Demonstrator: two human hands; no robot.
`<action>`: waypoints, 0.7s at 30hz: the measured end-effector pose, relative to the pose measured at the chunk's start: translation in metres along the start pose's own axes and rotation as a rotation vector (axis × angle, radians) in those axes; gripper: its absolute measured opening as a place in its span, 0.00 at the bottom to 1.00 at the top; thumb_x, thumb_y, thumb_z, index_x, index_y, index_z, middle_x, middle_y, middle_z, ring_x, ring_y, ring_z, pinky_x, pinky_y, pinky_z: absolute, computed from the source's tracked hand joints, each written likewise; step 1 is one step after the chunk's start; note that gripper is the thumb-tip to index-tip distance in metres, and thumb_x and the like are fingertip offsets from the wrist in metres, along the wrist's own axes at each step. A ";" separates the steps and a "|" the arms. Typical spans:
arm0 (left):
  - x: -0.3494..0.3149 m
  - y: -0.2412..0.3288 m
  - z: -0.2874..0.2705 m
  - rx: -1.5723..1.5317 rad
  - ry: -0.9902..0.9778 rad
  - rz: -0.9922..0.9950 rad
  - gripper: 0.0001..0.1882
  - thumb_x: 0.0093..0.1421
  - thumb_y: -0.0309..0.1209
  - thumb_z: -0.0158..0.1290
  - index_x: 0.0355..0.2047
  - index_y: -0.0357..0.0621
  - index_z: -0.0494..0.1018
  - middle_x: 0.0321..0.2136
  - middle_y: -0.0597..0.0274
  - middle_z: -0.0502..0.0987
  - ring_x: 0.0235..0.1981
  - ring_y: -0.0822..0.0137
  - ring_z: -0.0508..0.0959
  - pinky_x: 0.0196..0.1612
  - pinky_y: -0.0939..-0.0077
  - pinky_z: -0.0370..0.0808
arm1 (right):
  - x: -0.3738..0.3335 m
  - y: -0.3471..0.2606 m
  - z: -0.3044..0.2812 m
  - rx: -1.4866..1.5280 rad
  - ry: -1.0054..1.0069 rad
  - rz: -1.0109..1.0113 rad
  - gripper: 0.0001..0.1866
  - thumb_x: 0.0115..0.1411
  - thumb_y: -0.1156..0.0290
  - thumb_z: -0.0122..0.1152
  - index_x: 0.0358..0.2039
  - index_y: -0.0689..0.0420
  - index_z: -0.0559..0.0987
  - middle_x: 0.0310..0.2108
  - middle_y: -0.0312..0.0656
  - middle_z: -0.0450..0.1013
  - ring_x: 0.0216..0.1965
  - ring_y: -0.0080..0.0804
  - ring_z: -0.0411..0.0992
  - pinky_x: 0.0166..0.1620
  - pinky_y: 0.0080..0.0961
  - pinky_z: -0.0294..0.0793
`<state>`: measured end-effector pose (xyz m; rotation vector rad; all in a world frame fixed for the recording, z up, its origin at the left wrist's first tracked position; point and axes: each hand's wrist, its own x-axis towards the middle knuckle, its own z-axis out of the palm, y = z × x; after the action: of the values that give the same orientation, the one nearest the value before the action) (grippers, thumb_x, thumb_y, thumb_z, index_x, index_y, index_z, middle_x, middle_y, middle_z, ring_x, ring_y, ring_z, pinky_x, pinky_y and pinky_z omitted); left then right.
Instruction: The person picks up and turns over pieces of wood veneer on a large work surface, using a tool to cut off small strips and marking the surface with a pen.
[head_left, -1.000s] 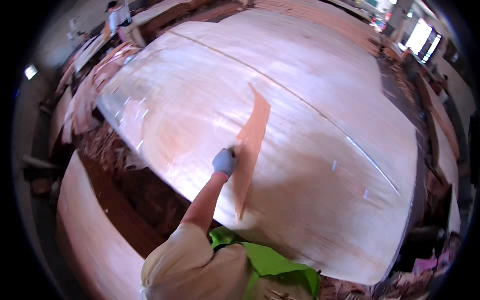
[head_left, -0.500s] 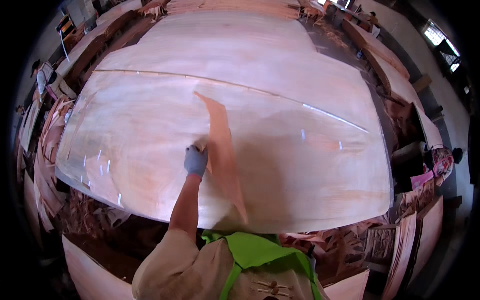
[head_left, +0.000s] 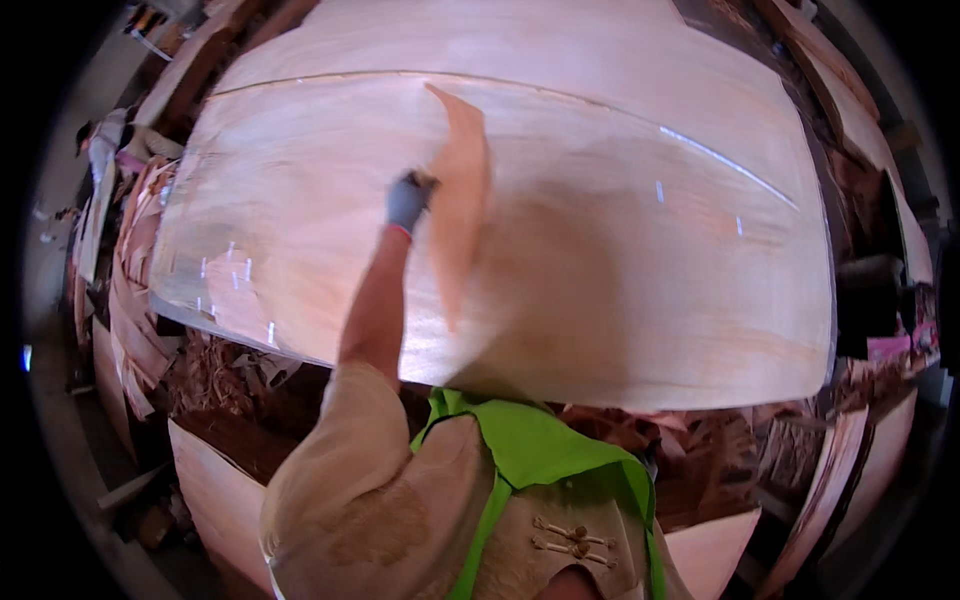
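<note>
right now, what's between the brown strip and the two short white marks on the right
In the head view, only the pale sheet lies between the brown strip and those marks, with a dark shadow over part of it.

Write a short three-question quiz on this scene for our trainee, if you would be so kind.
1. Which of the person's hands is visible, in a grey work glove?
2. True or false: a long, tapered, orange-brown veneer strip is over the broad, pale wooden sheet.
3. The glove is at which part of the strip? A) right edge B) left edge C) far tip

Key: 1. The left hand. 2. True. 3. B.
</note>
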<state>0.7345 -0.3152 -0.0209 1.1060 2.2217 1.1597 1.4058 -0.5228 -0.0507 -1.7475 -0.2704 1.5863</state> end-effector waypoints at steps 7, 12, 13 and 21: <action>0.156 -0.073 -0.124 1.130 0.309 0.292 0.12 0.56 0.38 0.53 0.33 0.42 0.76 0.29 0.57 0.80 0.32 0.56 0.80 0.33 0.58 0.76 | 0.016 0.036 0.052 0.001 -0.047 -0.118 0.27 0.60 0.60 0.55 0.59 0.48 0.62 0.36 0.35 0.72 0.20 0.21 0.65 0.20 0.19 0.64; 0.147 -0.013 -0.047 -0.456 0.228 -0.308 0.38 0.52 0.32 0.61 0.60 0.33 0.56 0.48 0.48 0.73 0.42 0.60 0.76 0.53 0.68 0.68 | -0.002 0.021 0.116 0.342 0.132 0.013 0.14 0.58 0.60 0.58 0.43 0.50 0.76 0.36 0.32 0.72 0.27 0.22 0.66 0.26 0.21 0.67; 0.134 -0.021 -0.084 -0.304 0.160 -0.093 0.41 0.52 0.34 0.62 0.60 0.31 0.54 0.50 0.45 0.70 0.45 0.59 0.74 0.55 0.68 0.67 | 0.003 0.023 0.129 0.355 0.075 0.047 0.14 0.58 0.60 0.58 0.42 0.50 0.76 0.36 0.31 0.72 0.28 0.23 0.66 0.27 0.22 0.68; -0.200 -0.111 -0.166 0.658 0.578 0.025 0.43 0.54 0.44 0.57 0.63 0.37 0.50 0.61 0.35 0.52 0.62 0.41 0.55 0.59 0.51 0.57 | 0.014 0.020 0.095 0.103 -0.126 0.028 0.10 0.62 0.58 0.48 0.27 0.46 0.71 0.18 0.29 0.63 0.15 0.23 0.58 0.19 0.22 0.62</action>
<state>0.6971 -0.5951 -0.0183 1.1175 3.1979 0.8349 1.3145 -0.4917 -0.0697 -1.5827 -0.2221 1.7037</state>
